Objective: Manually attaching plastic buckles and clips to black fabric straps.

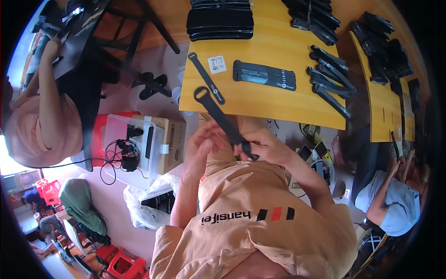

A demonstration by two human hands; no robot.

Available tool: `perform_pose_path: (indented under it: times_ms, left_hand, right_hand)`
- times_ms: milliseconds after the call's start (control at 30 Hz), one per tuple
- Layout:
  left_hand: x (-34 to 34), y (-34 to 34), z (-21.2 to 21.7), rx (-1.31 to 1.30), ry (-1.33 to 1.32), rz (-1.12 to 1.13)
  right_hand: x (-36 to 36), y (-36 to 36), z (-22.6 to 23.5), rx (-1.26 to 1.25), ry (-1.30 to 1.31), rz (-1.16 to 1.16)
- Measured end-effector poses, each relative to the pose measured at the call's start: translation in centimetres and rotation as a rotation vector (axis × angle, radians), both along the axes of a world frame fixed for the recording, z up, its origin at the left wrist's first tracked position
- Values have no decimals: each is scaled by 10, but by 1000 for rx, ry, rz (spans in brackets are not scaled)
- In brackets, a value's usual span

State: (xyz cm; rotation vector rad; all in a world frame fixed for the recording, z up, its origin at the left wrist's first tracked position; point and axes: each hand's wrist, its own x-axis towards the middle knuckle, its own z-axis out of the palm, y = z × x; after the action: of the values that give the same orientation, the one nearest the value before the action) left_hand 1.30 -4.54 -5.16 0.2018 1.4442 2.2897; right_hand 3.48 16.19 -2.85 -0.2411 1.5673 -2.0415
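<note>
A black strap (222, 117) with a slotted oval end slants over the near edge of the table. Its lower end is pinched in my right hand (264, 145), in front of my body. Beside the strap, my left hand (203, 139) has its fingers apart and loosely bent, seemingly holding nothing. A similar strap (207, 78) lies on the table next to a small white printed label (216, 64). Right of these is a neat row of overlapped black straps (264, 75). Several loose straps (331, 74) lie near the table's right edge.
The yellow table (274, 104) also bears black stacks (219, 24) and a tied bundle (312, 22) farther back. To my left stand a clear plastic bin (156, 160) with tangled black cables, a cardboard box (175, 144) and a white bag (144, 197). Other people sit on both sides.
</note>
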Motion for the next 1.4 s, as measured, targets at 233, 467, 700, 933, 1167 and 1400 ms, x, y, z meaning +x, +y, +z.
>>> perform_pose_path:
  times_ms: [233,467,700,933,1167,1400]
  left_hand:
    - [-46,35,17,3,-214,106]
    - [-63,47,-1,-143,-146,134]
    - [-80,61,-11,-229,-184,116]
    - [-105,76,-28,-470,-31,71]
    - [-134,88,-50,-752,169,130]
    - [-141,109,-57,-866,317,178]
  right_hand:
    - [6,48,-20,140,-28,86]
    - [3,90,-26,307,-80,-145]
    - [8,128,-37,159,-211,-420]
    - [-6,139,-61,191,-88,-729]
    - [-30,129,-79,239,-46,-1017]
    - [-38,132,-102,561,158,-1144]
